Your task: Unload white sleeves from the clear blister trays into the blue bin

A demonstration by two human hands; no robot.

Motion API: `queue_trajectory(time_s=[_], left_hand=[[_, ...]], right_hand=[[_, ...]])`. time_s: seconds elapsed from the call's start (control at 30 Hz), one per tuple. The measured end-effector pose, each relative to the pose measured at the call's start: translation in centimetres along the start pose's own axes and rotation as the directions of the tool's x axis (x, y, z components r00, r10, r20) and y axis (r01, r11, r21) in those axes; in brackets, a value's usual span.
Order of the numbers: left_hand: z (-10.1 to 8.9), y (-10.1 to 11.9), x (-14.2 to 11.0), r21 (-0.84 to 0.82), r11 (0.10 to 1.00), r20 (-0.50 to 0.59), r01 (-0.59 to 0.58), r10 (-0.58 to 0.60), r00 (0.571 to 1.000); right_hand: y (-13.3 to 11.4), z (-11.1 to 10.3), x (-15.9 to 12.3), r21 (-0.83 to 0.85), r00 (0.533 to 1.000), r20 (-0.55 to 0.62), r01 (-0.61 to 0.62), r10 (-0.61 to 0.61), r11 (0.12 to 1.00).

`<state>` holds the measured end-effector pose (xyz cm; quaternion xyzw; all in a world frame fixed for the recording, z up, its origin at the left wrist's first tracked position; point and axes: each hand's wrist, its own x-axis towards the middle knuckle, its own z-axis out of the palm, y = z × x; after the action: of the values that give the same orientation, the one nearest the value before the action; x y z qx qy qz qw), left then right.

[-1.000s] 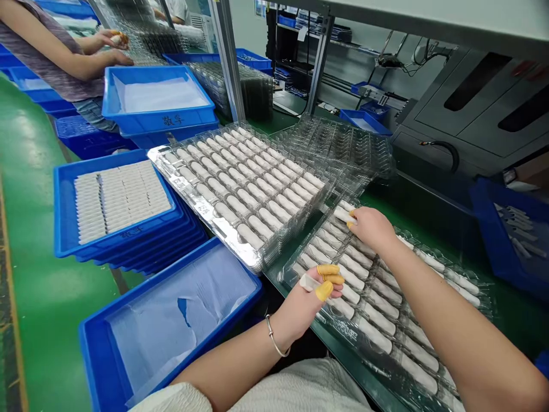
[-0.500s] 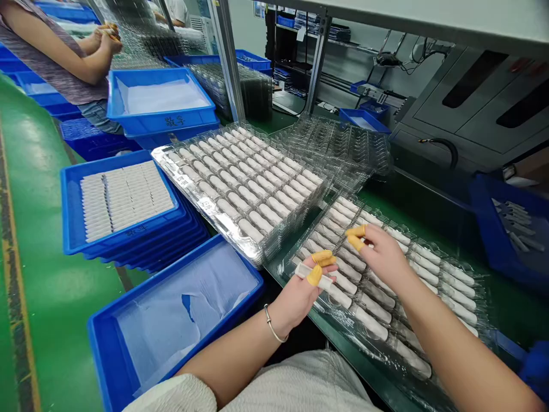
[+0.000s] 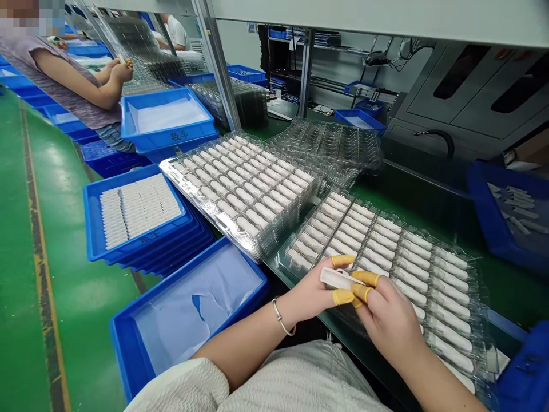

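Note:
A small white plastic casing (image 3: 335,278), long and trough-shaped, is between my two hands above the near edge of a clear blister tray. My left hand (image 3: 311,293) cradles it, with thumb and a finger on either side. My right hand (image 3: 388,317) pinches its right end between thumb and fingers. Both hands wear yellow finger cots. Beneath them, the clear blister tray (image 3: 283,264) holds rows of similar white pieces; my hands and forearms cover part of it.
To the left stands a stack of filled blister trays (image 3: 253,237). Blue bins (image 3: 115,337) line the left side, one lined with a white sheet. Empty clear trays (image 3: 330,146) lie behind. A co-worker (image 3: 81,80) sits at the far left; a metal post (image 3: 217,68) rises ahead.
My right hand has come down from over the tray to the white casing and now grips its right end. My left hand has shifted right, its fingers spread wider around the piece.

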<state>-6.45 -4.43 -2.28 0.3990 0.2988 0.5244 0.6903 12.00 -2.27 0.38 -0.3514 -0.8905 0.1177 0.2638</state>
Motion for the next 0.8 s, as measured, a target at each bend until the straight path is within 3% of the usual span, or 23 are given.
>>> queue_trajectory(time_s=[0.07,0.17,0.2,0.27,0.37,0.47,0.53,0.6,0.8], left_hand=[[0.4,0.1,-0.1,0.007,1.000,-0.009,0.019,-0.019,1.000],[0.8,0.1,-0.1,0.020,1.000,-0.049,-0.001,0.002,0.999],[0.9,0.1,0.0,0.018,1.000,-0.072,-0.016,0.017,0.997],[1.0,0.1,0.2,-0.007,0.999,-0.114,-0.043,0.042,0.993],[1.1,0.3,0.3,-0.064,0.997,-0.136,-0.052,0.043,0.990],[1.1,0.3,0.4,-0.102,0.995,-0.174,-0.013,-0.005,0.985],[1.0,0.1,0.3,-0.137,0.990,-0.199,0.021,-0.048,0.979],[1.0,-0.1,0.3,-0.167,0.985,-0.205,0.043,-0.078,0.976],[0.7,-0.2,0.4,-0.166,0.985,-0.255,0.050,-0.092,0.962]], right_hand=[[0.0,-0.4,-0.3,0.032,0.998,-0.034,-0.055,0.056,0.998],[-0.3,-0.8,0.0,0.283,0.961,0.010,-0.266,0.275,0.922],[-0.4,-0.8,0.2,0.407,0.931,0.079,-0.356,0.356,0.841],[-0.3,-0.9,0.5,0.620,0.842,0.270,-0.523,0.467,0.585],[0.1,-0.7,0.6,0.731,0.704,0.498,-0.655,0.506,0.191],[0.3,-0.6,0.3,0.733,0.636,0.596,-0.680,0.490,-0.011],[0.3,-0.5,0.1,0.734,0.633,0.619,-0.677,0.464,-0.054],[0.2,-0.3,0.1,0.737,0.650,0.615,-0.675,0.446,-0.032],[1.0,0.1,0.4,0.744,0.706,0.475,-0.641,0.525,0.189]])
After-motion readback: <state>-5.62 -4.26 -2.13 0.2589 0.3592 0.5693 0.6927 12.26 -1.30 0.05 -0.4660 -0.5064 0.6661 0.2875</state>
